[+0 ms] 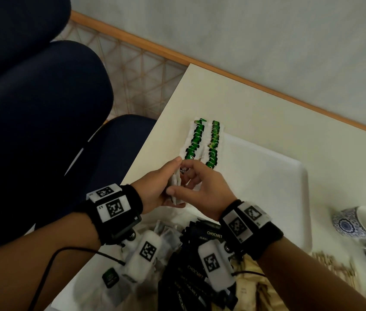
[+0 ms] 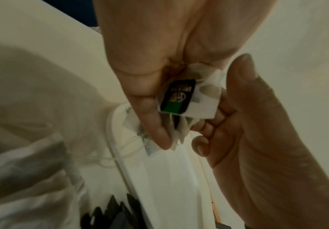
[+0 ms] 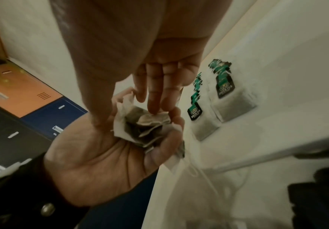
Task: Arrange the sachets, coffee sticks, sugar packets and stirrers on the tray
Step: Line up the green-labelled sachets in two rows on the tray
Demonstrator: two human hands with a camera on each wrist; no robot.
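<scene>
My left hand (image 1: 170, 178) grips a small bunch of white tea bag sachets (image 3: 140, 125), one with a black and green tag (image 2: 179, 96). My right hand (image 1: 188, 178) meets it from the right and pinches a sachet of the bunch between thumb and fingers. Both hands hover at the near left corner of the white tray (image 1: 267, 176). Two rows of green-tagged sachets (image 1: 204, 143) lie overlapped along the tray's left side. Black coffee sticks (image 1: 196, 272), brown sugar packets (image 1: 251, 281) and wooden stirrers (image 1: 327, 263) lie in heaps under my wrists.
The tray sits on a cream table (image 1: 244, 104) whose left edge runs just beside my hands. Two blue-patterned cups (image 1: 357, 223) stand at the right. A loose green tag (image 1: 110, 277) and more sachets (image 1: 166, 236) lie near the front. Dark blue chairs (image 1: 43, 108) stand left.
</scene>
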